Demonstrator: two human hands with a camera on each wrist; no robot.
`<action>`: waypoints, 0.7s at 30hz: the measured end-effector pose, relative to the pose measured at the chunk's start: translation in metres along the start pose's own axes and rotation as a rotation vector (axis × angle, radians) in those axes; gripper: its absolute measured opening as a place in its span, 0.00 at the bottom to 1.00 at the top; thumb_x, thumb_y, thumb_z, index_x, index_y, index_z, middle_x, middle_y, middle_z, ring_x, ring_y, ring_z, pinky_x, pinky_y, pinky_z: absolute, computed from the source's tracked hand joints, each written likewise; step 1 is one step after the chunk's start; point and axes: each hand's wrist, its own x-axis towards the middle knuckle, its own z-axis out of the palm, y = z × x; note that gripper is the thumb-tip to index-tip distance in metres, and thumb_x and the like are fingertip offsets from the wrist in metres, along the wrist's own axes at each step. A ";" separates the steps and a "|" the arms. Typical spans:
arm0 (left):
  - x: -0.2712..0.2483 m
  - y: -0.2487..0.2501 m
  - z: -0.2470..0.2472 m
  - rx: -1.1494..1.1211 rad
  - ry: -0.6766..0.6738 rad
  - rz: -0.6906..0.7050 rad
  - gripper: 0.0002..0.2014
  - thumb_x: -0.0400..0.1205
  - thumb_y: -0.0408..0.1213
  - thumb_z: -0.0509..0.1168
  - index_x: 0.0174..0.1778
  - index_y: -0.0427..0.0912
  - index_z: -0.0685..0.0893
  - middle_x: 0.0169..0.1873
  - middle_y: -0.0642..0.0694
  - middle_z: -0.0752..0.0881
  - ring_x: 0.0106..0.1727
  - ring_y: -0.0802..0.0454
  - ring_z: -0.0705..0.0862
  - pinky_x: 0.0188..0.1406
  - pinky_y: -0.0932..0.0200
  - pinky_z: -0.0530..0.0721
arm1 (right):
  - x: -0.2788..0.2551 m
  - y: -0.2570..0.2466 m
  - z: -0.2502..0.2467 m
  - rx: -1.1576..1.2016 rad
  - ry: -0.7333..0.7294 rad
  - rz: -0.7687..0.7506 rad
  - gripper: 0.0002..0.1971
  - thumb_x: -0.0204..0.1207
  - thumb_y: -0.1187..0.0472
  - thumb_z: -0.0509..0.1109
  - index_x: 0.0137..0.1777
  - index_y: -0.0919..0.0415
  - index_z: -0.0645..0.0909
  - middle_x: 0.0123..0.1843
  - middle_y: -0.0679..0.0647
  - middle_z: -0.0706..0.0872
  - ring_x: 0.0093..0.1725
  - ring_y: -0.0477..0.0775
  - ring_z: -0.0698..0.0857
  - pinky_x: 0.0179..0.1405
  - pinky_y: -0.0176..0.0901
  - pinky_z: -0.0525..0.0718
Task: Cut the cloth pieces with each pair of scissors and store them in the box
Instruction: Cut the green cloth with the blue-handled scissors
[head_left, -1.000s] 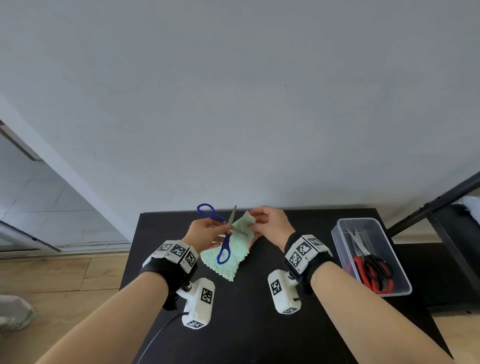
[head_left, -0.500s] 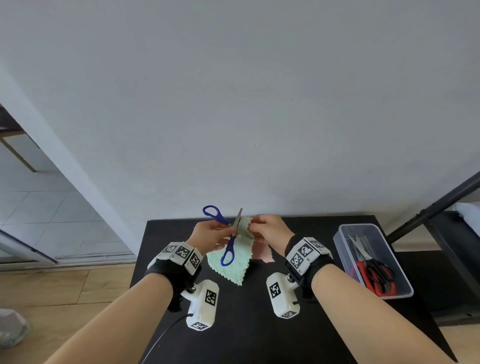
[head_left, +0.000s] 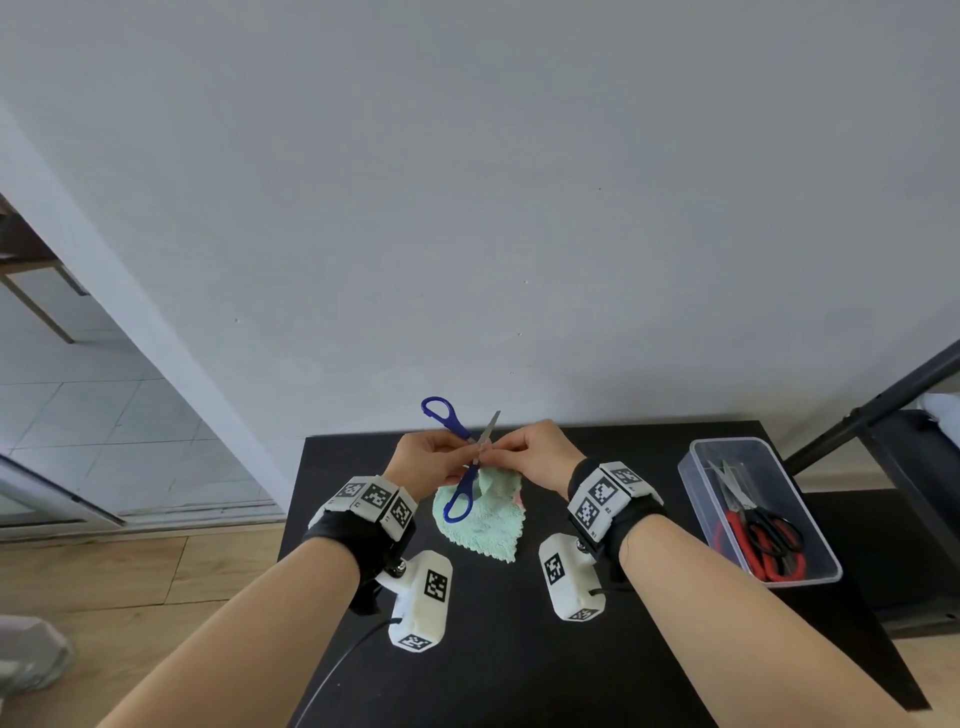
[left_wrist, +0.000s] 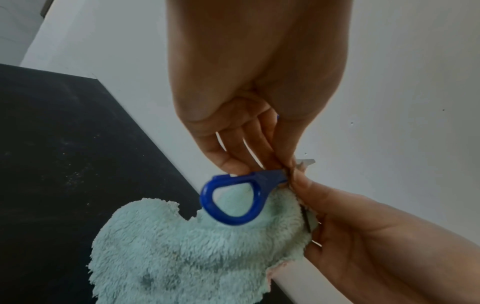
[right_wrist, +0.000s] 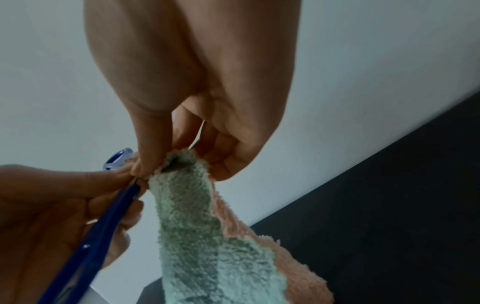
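The left hand (head_left: 428, 462) pinches the blue scissors (head_left: 460, 457) near the pivot, handles spread; the right hand (head_left: 535, 454) pinches the top edge of the green cloth (head_left: 485, 525), apparently at the blades. The cloth hangs onto the black table (head_left: 519, 665), the clear box (head_left: 696, 467) with red and black scissors (head_left: 763, 540) standing well apart to the right

A black table (head_left: 519, 675) stands against a grey wall (head_left: 467, 208), wooden floor (head_left: 130, 582) beside.

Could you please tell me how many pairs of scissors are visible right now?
3. The blue scissors are held open by the left hand at the green cloth; the red pair and the black pair lie in the clear box. More could hide beneath them.
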 end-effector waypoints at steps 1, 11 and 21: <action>0.000 0.000 0.000 0.001 0.006 0.004 0.12 0.74 0.34 0.75 0.47 0.29 0.87 0.36 0.40 0.89 0.34 0.53 0.88 0.42 0.62 0.89 | 0.000 0.000 0.000 -0.023 0.005 -0.005 0.12 0.72 0.57 0.77 0.53 0.62 0.89 0.49 0.55 0.92 0.47 0.45 0.88 0.52 0.32 0.83; 0.005 0.001 -0.004 0.018 0.037 0.016 0.05 0.76 0.30 0.73 0.44 0.32 0.87 0.39 0.37 0.89 0.36 0.49 0.88 0.47 0.56 0.89 | 0.000 0.002 0.000 -0.030 0.017 -0.013 0.12 0.74 0.56 0.75 0.53 0.62 0.89 0.44 0.50 0.90 0.44 0.42 0.86 0.46 0.29 0.80; 0.009 0.001 -0.013 -0.046 0.095 0.011 0.03 0.75 0.30 0.73 0.42 0.34 0.87 0.36 0.39 0.90 0.33 0.52 0.89 0.41 0.59 0.90 | -0.004 0.022 -0.011 -0.020 0.056 0.006 0.11 0.75 0.59 0.74 0.52 0.64 0.89 0.42 0.51 0.89 0.40 0.40 0.84 0.43 0.25 0.79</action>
